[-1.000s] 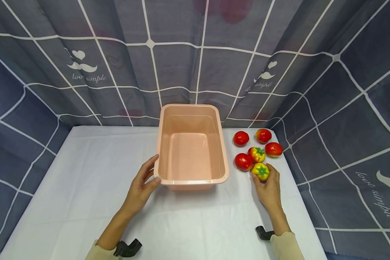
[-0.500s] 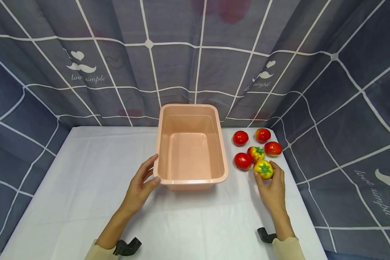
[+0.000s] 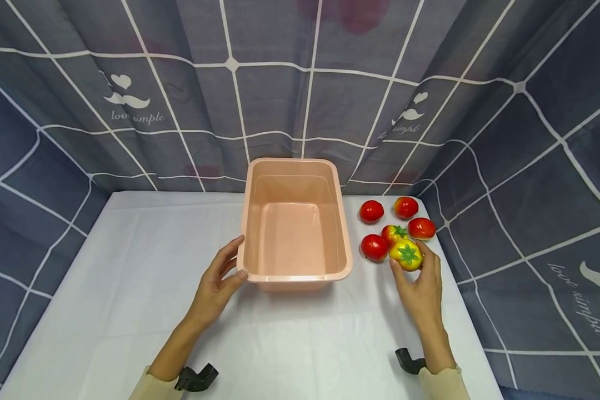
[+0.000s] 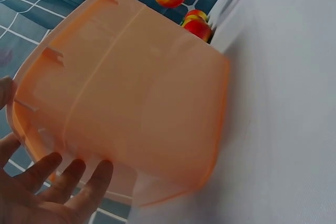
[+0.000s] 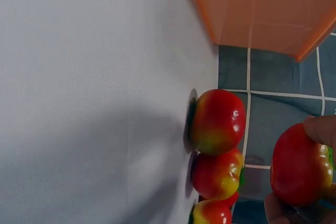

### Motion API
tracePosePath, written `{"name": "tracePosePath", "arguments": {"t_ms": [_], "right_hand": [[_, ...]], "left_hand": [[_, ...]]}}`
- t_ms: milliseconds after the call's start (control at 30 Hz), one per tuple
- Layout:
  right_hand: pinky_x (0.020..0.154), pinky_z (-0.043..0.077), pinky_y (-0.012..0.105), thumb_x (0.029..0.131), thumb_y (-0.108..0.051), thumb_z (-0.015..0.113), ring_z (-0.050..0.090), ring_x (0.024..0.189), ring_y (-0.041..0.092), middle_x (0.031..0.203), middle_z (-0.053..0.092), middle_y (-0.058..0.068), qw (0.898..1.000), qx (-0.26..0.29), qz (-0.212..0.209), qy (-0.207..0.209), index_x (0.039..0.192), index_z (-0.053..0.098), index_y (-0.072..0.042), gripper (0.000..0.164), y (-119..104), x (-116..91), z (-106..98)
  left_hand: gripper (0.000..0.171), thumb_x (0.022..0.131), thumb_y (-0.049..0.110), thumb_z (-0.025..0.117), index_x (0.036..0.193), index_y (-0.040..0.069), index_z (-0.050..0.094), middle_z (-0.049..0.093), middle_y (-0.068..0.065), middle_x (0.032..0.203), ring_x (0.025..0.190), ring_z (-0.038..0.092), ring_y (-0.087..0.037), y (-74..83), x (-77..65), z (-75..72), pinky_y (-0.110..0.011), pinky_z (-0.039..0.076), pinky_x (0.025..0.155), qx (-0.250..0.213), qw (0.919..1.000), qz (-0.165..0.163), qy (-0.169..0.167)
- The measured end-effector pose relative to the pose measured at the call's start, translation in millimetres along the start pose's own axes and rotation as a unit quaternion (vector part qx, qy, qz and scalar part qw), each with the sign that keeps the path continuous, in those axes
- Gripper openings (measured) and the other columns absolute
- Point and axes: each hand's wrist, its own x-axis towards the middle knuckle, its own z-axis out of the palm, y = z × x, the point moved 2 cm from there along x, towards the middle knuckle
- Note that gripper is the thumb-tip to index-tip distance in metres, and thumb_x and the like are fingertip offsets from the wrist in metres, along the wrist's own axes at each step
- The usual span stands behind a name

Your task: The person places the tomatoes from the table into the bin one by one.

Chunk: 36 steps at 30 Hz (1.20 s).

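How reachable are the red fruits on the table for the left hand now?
Probably not directly: the peach tub stands between the left hand and the red fruits, so a detour looks needed.

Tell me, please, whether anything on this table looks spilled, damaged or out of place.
Nothing stands out. The bin is upright, with the left hand touching it; five fruits sit beside it, and the right hand holds another fruit. I see no spill or damage.

Checked curtains round a white table form a booth
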Motion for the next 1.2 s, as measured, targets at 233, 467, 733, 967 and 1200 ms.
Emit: {"name": "tracePosePath", "arguments": {"t_ms": [233, 467, 733, 967, 1200], "right_hand": [[0.107, 0.038, 0.014, 0.093, -0.020, 0.085, 0.055, 0.132, 0.032, 0.149, 0.053, 0.019, 1.000, 0.012, -0.011, 0.007, 0.160, 0.045, -0.012, 0.078, -5.3, -0.3, 0.8], [0.107, 0.031, -0.002, 0.090, -0.017, 0.088, 0.056, 0.133, 0.031, 0.148, 0.055, 0.019, 0.997, 0.038, -0.059, 0.012, 0.159, 0.046, -0.010, 0.081, -27.1, -3.4, 2.3], [0.110, 0.039, 0.003, 0.087, -0.015, 0.090, 0.056, 0.134, 0.024, 0.152, 0.057, 0.013, 0.990, 0.070, -0.124, 0.013, 0.159, 0.049, -0.015, 0.083, -62.2, -3.8, 3.9], [0.112, 0.041, 0.006, 0.087, -0.014, 0.090, 0.057, 0.132, 0.022, 0.152, 0.056, 0.012, 0.984, 0.092, -0.154, -0.003, 0.160, 0.048, -0.016, 0.084, -95.3, -9.9, 3.5], [0.116, 0.040, 0.007, 0.087, -0.014, 0.090, 0.057, 0.134, 0.022, 0.152, 0.057, 0.011, 0.979, 0.110, -0.168, -0.034, 0.157, 0.049, -0.010, 0.082, -118.4, -19.6, 9.7]], "left_hand": [[0.072, 0.106, -0.002, 0.060, 0.170, 0.021, 0.034, 0.040, -0.026, 0.164, 0.144, 0.056, -0.031, 3.3, -0.7, 0.3, -0.023, 0.060, 0.105, -0.002, 1.0000, -0.004, -0.002], [0.072, 0.106, -0.001, 0.060, 0.169, 0.023, 0.034, 0.039, -0.025, 0.165, 0.145, 0.055, -0.029, 1.4, -0.7, -0.2, -0.023, 0.060, 0.105, -0.001, 1.0000, -0.009, -0.002], [0.072, 0.106, -0.002, 0.060, 0.169, 0.022, 0.034, 0.040, -0.026, 0.164, 0.145, 0.054, -0.038, 0.1, -0.7, -0.2, -0.022, 0.059, 0.105, 0.000, 1.0000, -0.008, 0.000], [0.072, 0.106, -0.003, 0.060, 0.169, 0.019, 0.034, 0.039, -0.031, 0.162, 0.143, 0.057, -0.022, 0.5, -1.0, 0.8, -0.022, 0.059, 0.106, -0.003, 1.0000, 0.001, 0.002], [0.072, 0.106, -0.002, 0.059, 0.170, 0.021, 0.034, 0.039, -0.030, 0.162, 0.144, 0.056, -0.031, -1.1, -0.8, 0.9, -0.021, 0.059, 0.106, 0.000, 1.0000, -0.001, 0.001]]}}
